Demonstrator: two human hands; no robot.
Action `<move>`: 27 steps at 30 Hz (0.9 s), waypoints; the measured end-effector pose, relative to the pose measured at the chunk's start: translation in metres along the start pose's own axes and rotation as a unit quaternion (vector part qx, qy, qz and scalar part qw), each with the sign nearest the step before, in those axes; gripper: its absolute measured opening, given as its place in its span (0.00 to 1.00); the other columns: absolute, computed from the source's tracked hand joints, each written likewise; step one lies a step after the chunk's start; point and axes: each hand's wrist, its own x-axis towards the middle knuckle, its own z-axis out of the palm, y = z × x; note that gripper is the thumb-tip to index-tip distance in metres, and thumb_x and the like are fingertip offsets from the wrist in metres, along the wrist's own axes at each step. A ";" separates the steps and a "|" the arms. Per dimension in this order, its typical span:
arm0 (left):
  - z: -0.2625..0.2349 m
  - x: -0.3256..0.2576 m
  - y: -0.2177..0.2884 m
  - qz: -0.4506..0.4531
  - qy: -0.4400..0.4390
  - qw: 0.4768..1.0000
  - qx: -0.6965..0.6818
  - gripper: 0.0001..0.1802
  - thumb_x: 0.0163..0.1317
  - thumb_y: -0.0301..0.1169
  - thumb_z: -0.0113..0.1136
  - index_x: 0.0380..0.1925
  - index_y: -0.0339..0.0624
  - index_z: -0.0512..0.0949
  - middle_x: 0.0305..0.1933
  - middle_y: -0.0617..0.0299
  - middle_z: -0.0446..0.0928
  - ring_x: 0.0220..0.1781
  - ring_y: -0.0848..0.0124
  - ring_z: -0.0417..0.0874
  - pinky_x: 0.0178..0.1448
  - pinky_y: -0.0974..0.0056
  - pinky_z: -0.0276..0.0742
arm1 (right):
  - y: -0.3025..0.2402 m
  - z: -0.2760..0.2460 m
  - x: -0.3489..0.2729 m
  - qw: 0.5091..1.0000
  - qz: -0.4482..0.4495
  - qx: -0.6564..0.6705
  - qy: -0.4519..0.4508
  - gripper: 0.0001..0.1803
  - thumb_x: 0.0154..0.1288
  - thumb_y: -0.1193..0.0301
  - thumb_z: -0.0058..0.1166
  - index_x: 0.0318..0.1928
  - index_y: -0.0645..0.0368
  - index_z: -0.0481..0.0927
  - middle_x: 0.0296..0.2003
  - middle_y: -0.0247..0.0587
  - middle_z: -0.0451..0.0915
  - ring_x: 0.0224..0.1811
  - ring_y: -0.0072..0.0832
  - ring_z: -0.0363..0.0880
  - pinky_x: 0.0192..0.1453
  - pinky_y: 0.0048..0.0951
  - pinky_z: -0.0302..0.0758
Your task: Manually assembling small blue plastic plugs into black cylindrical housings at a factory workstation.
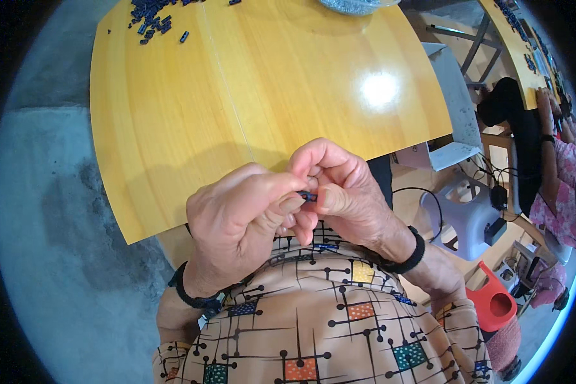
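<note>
My left hand (237, 208) and my right hand (349, 192) meet just past the near edge of the table, in front of my body. Between the two thumbs and fingertips is a small dark cylindrical part (308, 196), mostly covered by the fingers. Both hands are closed in a pinch on it. At the far left of the table lies a pile of similar small dark parts (152, 22), and a single one (184, 37) sits apart from it. A clear bowl (355, 6) with small shiny pieces stands at the far edge.
The yellow wooden table (262, 83) has a seam down its middle. To the right are an open grey box (454, 83), a light purple plastic stool (467, 214) with black cables, and a red stool (493, 297). Another person (557, 166) sits at a second table there.
</note>
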 end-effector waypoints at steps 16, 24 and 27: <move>0.004 0.004 0.000 -0.125 0.013 0.898 -0.422 0.12 0.63 0.31 0.59 0.32 0.30 0.80 0.26 0.59 0.77 0.22 0.78 0.75 0.23 0.75 0.72 | -0.010 0.022 0.009 0.953 -0.166 -0.251 -0.033 0.21 0.61 0.70 0.59 0.53 0.66 0.75 0.28 0.33 0.73 0.30 0.25 0.77 0.34 0.21 0.75; 0.012 0.002 0.006 -0.126 0.058 0.885 -0.445 0.15 0.63 0.37 0.59 0.33 0.32 0.80 0.25 0.62 0.77 0.20 0.81 0.72 0.21 0.77 0.67 | -0.017 0.035 0.011 0.824 -0.281 -0.492 -0.016 0.22 0.56 0.62 0.59 0.48 0.63 0.80 0.25 0.31 0.76 0.29 0.24 0.70 0.35 0.23 0.69; 0.014 0.002 0.010 -0.141 0.065 0.868 -0.472 0.18 0.63 0.40 0.60 0.35 0.31 0.80 0.25 0.62 0.77 0.19 0.81 0.71 0.21 0.78 0.66 | -0.021 0.028 0.014 0.783 -0.319 -0.529 -0.071 0.24 0.65 0.61 0.53 0.49 0.73 0.76 0.22 0.37 0.78 0.22 0.22 0.79 0.28 0.20 0.72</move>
